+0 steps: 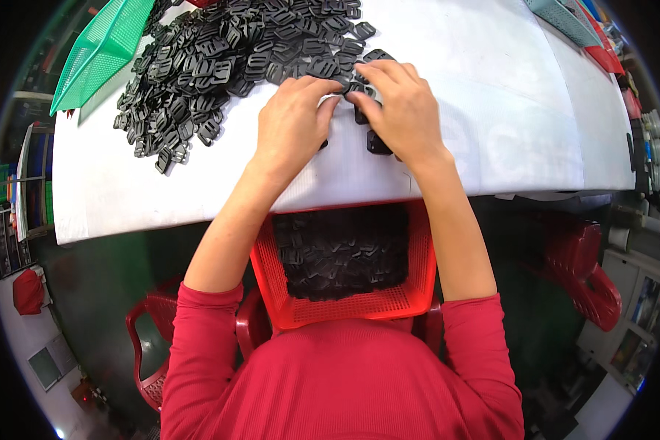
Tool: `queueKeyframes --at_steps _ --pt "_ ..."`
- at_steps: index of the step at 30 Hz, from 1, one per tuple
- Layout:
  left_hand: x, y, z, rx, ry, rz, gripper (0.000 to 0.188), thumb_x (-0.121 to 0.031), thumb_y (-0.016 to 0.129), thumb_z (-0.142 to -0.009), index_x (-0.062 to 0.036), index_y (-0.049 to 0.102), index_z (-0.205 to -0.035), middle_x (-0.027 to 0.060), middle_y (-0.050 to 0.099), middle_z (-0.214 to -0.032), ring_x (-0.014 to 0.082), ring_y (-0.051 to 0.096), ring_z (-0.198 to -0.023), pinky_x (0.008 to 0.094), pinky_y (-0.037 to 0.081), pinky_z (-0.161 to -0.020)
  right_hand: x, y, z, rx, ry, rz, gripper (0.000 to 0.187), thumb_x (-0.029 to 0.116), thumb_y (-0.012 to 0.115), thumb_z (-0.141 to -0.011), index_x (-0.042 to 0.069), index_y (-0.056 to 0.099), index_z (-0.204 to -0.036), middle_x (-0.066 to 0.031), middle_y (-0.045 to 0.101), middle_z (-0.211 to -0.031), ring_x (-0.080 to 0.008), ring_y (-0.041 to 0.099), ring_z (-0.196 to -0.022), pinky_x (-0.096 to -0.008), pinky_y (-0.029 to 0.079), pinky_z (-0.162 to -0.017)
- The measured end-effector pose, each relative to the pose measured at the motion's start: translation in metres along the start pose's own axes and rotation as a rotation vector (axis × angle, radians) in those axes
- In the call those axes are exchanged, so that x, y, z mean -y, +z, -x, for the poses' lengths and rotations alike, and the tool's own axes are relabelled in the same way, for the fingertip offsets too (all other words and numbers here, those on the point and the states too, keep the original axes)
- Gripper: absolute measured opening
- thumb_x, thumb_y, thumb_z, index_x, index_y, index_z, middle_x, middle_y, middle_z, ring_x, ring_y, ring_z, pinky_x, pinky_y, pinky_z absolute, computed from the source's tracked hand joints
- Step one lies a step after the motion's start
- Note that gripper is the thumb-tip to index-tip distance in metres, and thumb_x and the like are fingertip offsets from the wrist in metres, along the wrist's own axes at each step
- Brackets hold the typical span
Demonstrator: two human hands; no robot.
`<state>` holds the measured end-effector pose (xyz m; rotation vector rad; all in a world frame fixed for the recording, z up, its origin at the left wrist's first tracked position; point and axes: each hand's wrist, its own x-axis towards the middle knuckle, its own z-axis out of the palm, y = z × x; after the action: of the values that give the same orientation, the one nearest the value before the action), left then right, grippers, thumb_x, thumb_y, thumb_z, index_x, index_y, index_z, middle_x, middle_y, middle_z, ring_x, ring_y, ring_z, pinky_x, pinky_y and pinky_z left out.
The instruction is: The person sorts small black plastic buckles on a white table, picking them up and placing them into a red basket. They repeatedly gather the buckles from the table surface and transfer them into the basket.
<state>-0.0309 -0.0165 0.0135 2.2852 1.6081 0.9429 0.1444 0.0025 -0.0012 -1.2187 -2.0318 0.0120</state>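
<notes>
My left hand [295,121] and my right hand [405,110] meet over the white table at the near right edge of a heap of black plastic buckles [220,55]. Thumbs and fingertips of both pinch a small black buckle [353,88] between them; the fingers partly cover it. Beneath my right palm lie a few loose black pieces [378,143], partly hidden. Under the table's front edge, a red plastic basket [308,314] at my lap holds many similar black pieces [345,257].
On the white tabletop [506,110], a green mesh basket [103,62] stands at the far left. A grey-green basket [565,22] sits at the far right. Dark red plastic chairs [583,275] stand on both sides below the table.
</notes>
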Motion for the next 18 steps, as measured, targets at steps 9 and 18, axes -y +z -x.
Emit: queueKeyframes --at_steps 9,18 --pt "-0.005 0.003 0.001 -0.102 -0.162 -0.038 0.015 -0.011 0.066 -0.088 -0.0067 0.07 -0.101 0.006 0.07 -0.092 0.0206 0.062 -0.075 0.034 0.05 -0.071 0.007 0.019 -0.01 0.134 -0.268 0.265 0.013 0.025 0.07 -0.08 0.012 0.071 -0.079 0.0031 0.066 -0.089 -0.0168 0.058 -0.097 -0.0361 0.04 -0.084" --pt "-0.001 -0.01 0.004 -0.139 -0.239 0.087 0.015 -0.009 0.065 -0.086 -0.008 0.069 -0.101 0.006 0.07 -0.093 0.0218 0.063 -0.076 0.0359 0.051 -0.07 0.012 0.028 -0.018 0.056 -0.346 0.252 0.007 0.018 0.065 -0.08 0.013 0.068 -0.085 -0.0016 0.067 -0.075 -0.0182 0.063 -0.079 -0.0373 0.043 -0.08"
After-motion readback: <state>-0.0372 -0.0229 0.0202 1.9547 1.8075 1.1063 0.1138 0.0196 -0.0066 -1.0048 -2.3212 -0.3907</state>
